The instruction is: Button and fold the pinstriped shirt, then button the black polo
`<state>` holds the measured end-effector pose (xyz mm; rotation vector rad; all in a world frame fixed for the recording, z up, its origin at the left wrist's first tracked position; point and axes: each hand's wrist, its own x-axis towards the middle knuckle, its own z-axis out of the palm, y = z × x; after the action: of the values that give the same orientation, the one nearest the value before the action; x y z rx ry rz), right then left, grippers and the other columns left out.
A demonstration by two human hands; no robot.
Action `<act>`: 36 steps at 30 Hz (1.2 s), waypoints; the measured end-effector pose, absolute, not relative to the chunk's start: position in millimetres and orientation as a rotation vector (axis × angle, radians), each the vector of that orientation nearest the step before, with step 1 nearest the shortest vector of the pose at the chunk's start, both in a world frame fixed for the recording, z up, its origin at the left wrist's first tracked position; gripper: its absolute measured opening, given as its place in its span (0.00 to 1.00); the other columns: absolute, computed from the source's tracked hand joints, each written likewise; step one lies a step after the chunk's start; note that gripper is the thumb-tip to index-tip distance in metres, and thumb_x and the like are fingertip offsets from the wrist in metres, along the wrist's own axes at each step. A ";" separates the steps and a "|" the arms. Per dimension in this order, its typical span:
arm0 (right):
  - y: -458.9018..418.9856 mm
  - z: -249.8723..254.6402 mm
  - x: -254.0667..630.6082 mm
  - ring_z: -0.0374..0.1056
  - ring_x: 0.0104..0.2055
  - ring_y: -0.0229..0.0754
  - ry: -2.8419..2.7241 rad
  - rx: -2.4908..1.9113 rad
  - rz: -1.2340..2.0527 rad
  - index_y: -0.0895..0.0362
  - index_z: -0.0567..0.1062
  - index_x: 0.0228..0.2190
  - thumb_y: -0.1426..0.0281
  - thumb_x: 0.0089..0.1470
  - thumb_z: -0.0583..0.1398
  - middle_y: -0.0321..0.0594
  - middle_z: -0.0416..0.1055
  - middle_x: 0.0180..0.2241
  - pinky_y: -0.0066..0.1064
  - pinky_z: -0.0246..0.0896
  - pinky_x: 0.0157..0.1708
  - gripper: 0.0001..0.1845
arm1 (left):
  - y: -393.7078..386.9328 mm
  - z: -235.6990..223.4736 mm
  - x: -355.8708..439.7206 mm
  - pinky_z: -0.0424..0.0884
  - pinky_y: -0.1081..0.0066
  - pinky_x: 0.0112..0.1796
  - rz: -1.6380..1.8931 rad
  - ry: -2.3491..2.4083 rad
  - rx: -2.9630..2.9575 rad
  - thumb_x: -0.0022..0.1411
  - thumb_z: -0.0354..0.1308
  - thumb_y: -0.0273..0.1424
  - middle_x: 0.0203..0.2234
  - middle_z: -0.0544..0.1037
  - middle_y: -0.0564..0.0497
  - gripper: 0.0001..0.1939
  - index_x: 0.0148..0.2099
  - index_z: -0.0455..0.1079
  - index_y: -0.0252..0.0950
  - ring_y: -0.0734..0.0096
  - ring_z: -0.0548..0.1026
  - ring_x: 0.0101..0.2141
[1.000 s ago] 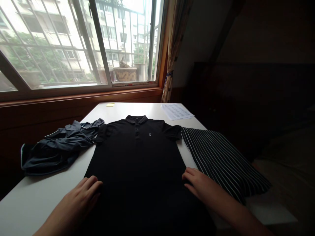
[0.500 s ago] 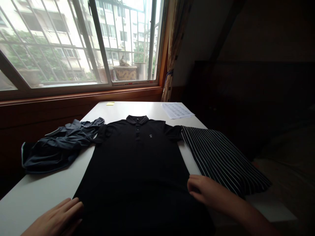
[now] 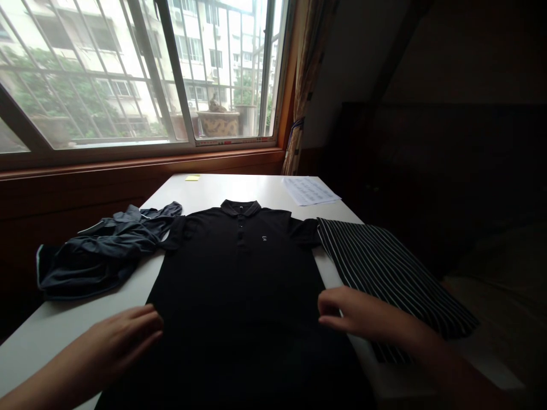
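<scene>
A black polo shirt [image 3: 239, 285] lies spread front up, its collar at the far end and a small pale emblem on the chest. My left hand [image 3: 132, 330] is over the shirt's left side edge, fingers loosely bent and holding nothing that I can see. At the opposite side edge is my right hand [image 3: 335, 307], its fingers curled with a gap to the thumb and no cloth visible between them. Whether either hand touches the fabric is hard to tell.
The white table [image 3: 217, 185] carries a crumpled dark blue-grey garment [image 3: 106, 250] on the left and a folded striped garment [image 3: 393, 273] on the right. Printed papers [image 3: 310, 191] and a yellow note [image 3: 192, 178] lie at the back, below a barred window [image 3: 183, 74].
Both hands have moved up along the shirt's side edges, away from me; the left one also shifted right. The shirt and the other garments lie where they were.
</scene>
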<state>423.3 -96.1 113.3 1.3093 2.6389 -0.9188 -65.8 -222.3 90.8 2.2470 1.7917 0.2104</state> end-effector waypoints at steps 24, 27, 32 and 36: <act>160.0 72.5 403.6 0.64 0.53 0.53 2.466 1.965 -0.179 0.56 0.76 0.43 0.61 0.55 0.64 0.49 0.74 0.48 0.39 0.58 0.50 0.16 | 53.9 18.7 -42.9 0.48 0.44 0.63 0.304 2.306 2.121 0.72 0.40 0.46 0.69 0.56 0.44 0.28 0.68 0.58 0.42 0.51 0.50 0.68; 167.1 83.9 405.5 0.69 0.46 0.47 2.509 1.965 -0.305 0.57 0.75 0.41 0.69 0.53 0.63 0.46 0.75 0.43 0.31 0.61 0.43 0.12 | 54.3 16.3 -56.1 0.48 0.44 0.63 0.269 2.373 2.055 0.71 0.39 0.47 0.69 0.54 0.45 0.30 0.69 0.56 0.42 0.51 0.49 0.68; 167.6 117.7 418.1 0.70 0.39 0.42 2.568 2.002 -0.483 0.57 0.72 0.45 0.74 0.51 0.61 0.42 0.75 0.40 0.27 0.61 0.35 0.17 | 57.9 12.6 -63.6 0.47 0.44 0.64 0.226 2.416 2.005 0.70 0.38 0.48 0.70 0.51 0.47 0.31 0.70 0.54 0.44 0.51 0.48 0.69; 160.3 132.9 430.1 0.70 0.34 0.39 2.502 2.033 -0.731 0.56 0.69 0.50 0.71 0.52 0.63 0.42 0.75 0.41 0.26 0.62 0.29 0.22 | 58.4 11.4 -63.3 0.47 0.44 0.64 0.219 2.424 2.003 0.70 0.38 0.48 0.70 0.51 0.47 0.31 0.70 0.53 0.44 0.52 0.47 0.69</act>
<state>430.1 160.3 132.9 2.0326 2.5023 -0.7314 -63.3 58.4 11.4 2.0027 2.4242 0.2189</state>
